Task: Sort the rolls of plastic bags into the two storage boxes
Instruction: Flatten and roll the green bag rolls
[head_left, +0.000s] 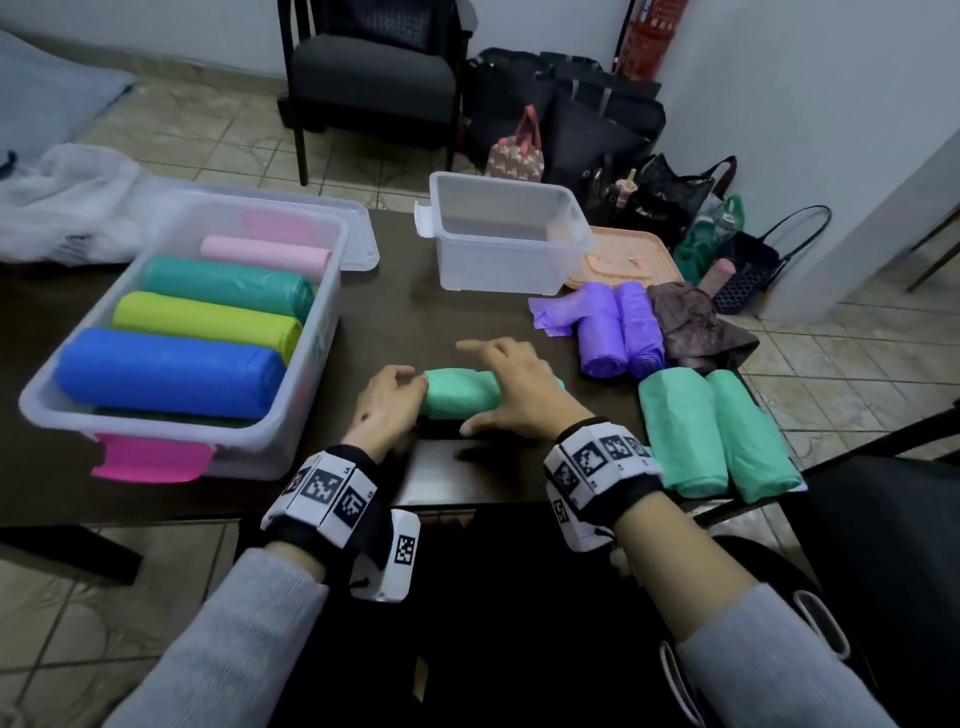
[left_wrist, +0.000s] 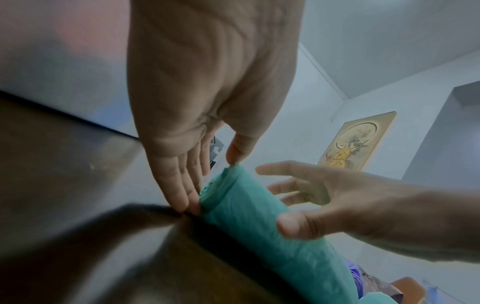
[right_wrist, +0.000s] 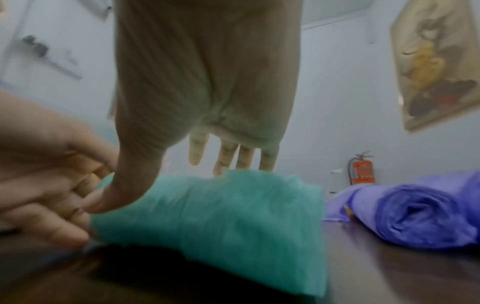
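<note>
A mint green roll (head_left: 457, 400) (left_wrist: 246, 216) (right_wrist: 221, 216) lies on the dark table (head_left: 405, 306) between my hands. My left hand (head_left: 410, 389) (left_wrist: 207, 183) touches its left end with straight fingers and the thumb tip on the upper edge. My right hand (head_left: 488, 387) (right_wrist: 161, 185) hovers over the roll with fingers spread, thumb against its near side. The large clear box (head_left: 260, 452) on the left holds blue, yellow-green, teal and pink rolls. The small clear box (head_left: 498, 265) at the back stands empty.
Two purple rolls (head_left: 621, 332) (right_wrist: 420, 214), a crumpled brown bag (head_left: 701, 327) and two mint rolls (head_left: 717, 436) lie at the table's right edge. A peach lid (head_left: 628, 260) sits beside the small box. A chair and several bags stand on the floor behind.
</note>
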